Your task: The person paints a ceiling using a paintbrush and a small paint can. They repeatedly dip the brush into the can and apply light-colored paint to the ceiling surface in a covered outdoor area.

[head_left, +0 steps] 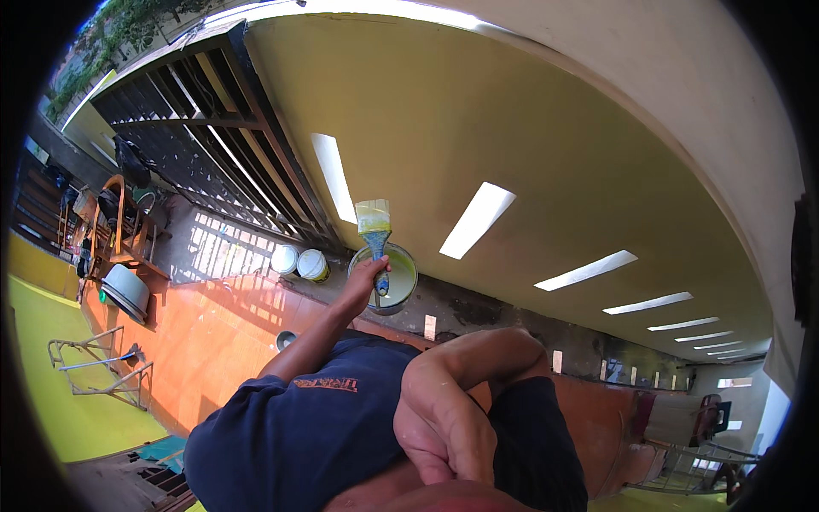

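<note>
R hand point(444, 427) rests curled on knee, holding nothing. L hand point(365, 277) grips blue-handled flat paintbrush point(374, 229), bristles up, above open round pail of pale green paint point(399, 282). Step: loading brush. Next move likely needs dip, wipe on rim.

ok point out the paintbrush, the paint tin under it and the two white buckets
paintbrush point(374, 224), head view, on the bristle end
paint tin point(401, 277), head view, on the pale paint inside
two white buckets point(299, 261), head view, on the lids by the wall
</note>
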Demonstrator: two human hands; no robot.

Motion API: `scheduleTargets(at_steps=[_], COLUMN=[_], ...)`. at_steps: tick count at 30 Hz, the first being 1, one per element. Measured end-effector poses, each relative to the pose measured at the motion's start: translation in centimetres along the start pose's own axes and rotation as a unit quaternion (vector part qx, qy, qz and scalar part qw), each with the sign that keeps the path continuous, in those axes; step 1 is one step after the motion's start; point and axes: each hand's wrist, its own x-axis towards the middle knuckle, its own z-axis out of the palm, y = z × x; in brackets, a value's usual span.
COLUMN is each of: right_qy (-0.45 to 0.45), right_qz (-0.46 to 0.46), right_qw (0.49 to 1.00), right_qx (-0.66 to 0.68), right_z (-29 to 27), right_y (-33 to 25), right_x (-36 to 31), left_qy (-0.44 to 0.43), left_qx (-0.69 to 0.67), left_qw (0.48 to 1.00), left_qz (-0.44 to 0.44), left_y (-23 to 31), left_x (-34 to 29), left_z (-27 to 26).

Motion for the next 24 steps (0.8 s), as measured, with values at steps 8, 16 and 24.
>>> scheduleTargets(at_steps=[8, 16, 24], right_qy=[-0.192, -0.159, 0.277], right_qz=[0.634, 0.918, 0.946], right_qw=[0.622, -0.026, -0.072], right_qx=[-0.419, -0.363, -0.152], right_z=[-13.8, -16.3, -14.1], right_y=[-12.2, -37.7, -36.7], right_x=[-3.4, -9.8, -8.0], left_qy=[-0.005, -0.027, -0.071], left_qx=[0.022, 0.020, 0.028], left_qw=[1.000, 0.999, 0.997], left_qz=[-0.006, -0.011, 0.008], left_y=[0.2, 1.0, 2.2], left_x=[0.7, 0.7, 1.1], left_z=[-0.2, -0.4, -0.1])
